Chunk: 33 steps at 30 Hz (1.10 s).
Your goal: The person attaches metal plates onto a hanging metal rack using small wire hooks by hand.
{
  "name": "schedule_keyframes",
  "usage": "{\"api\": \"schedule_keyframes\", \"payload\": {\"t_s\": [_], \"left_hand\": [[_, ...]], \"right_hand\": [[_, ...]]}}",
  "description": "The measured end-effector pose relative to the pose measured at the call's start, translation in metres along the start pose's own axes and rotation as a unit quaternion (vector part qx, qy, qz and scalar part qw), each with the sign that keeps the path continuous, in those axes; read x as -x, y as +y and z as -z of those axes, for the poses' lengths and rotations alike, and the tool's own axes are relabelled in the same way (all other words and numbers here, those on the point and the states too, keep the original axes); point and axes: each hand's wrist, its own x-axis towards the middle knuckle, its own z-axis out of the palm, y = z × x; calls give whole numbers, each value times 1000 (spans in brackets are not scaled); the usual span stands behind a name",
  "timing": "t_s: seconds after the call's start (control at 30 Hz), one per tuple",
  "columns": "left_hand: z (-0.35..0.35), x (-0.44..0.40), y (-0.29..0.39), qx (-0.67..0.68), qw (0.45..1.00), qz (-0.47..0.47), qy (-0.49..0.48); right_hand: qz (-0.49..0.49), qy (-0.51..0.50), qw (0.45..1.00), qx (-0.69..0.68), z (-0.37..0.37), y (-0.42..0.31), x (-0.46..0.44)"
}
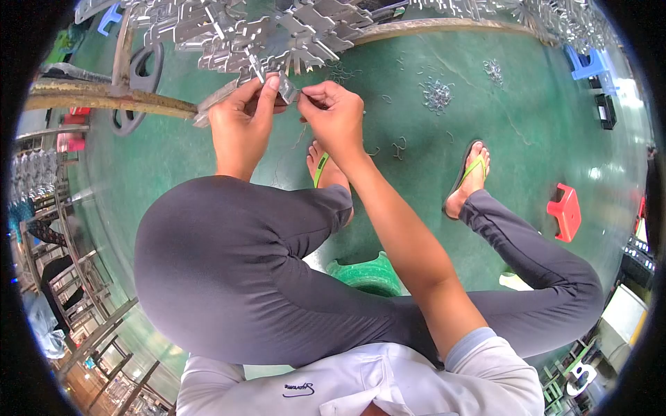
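Note:
My left hand is closed on a small silver metal bracket, the thumb along its top face, just below a hanging mass of similar metal brackets. To its right, my right hand is closed in a pinch at the bracket's right edge. What its fingertips hold is too small to make out. Part of the left fingers is hidden behind the bracket and the thumb.
A wooden bar runs in from the left beside my left hand. Small metal hooks lie in a pile on the green floor. A red stool stands at the right, a blue stool at the upper right, and a green stool beneath me.

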Motion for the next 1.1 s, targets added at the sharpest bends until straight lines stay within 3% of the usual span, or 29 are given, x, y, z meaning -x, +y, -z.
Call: {"api": "schedule_keyframes", "payload": {"t_s": [0.2, 0.3, 0.47, 0.63, 0.77, 0.87, 0.9, 0.97, 1.0, 1.1], "left_hand": [[-8, 16, -13, 100, 993, 66, 17], [-11, 25, -37, -107, 993, -25, -37], [-20, 24, -51, -105, 993, -47, -26], [-26, 24, -60, -61, 997, -48, 10], [-31, 28, -63, -32, 998, -40, 25], [-32, 29, -62, 3, 999, 51, 0], [-30, 24, -67, 143, 981, 132, 7], [-24, 4, -77, 409, 868, 280, 18], [-22, -2, -77, 456, 841, 291, 27], [-22, -13, -79, 491, 826, 276, 1]], "right_hand": [[28, -12, 997, 75, 9, -8, -4], [13, -25, 995, 93, 14, -8, -9], [-26, -93, 986, 135, 18, -27, -11], [103, -129, 956, 243, 13, -48, -9], [136, -140, 933, 303, 8, -49, -11], [135, -137, 912, 361, 6, -49, -16], [139, -129, 912, 363, 6, -50, -17], [147, -115, 911, 367, 5, -53, -18], [139, -108, 917, 358, 5, -54, -18], [126, -91, 923, 352, 8, -60, -18]]}}
